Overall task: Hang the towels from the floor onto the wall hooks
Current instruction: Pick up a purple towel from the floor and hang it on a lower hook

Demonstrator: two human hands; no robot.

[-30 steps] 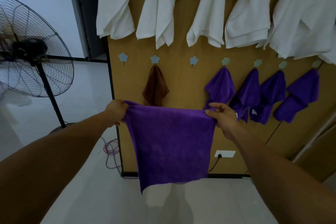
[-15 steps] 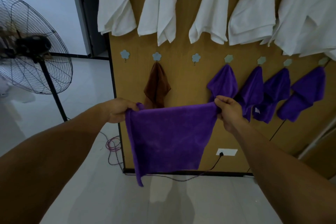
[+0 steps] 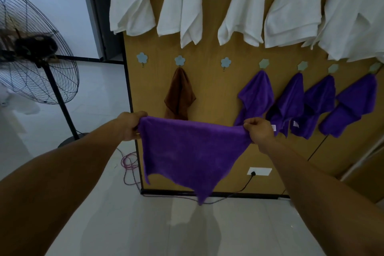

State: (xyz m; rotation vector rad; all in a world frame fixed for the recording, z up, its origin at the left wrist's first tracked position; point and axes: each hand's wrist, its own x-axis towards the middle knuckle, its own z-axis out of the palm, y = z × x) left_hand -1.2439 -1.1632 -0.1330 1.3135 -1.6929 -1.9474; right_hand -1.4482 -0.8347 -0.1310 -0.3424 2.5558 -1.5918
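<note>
A soft purple cloth towel [image 3: 193, 151] is held up by its top corners, pinched tight in the left hand [image 3: 129, 125] and the right hand [image 3: 259, 131], near the tan wooden wall board [image 3: 212, 93].

Standing fan [image 3: 35, 48], coiled pink cable [image 3: 129, 161], wall socket [image 3: 259, 171].

No words or numbers are showing clearly. Two small white tags [image 3: 295, 124] are hanging on purple towels [image 3: 288, 102], too tiny to read.

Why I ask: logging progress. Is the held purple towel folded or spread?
Spread: purple towel hangs flat, left hand and right hand gripping its top corners.
</note>
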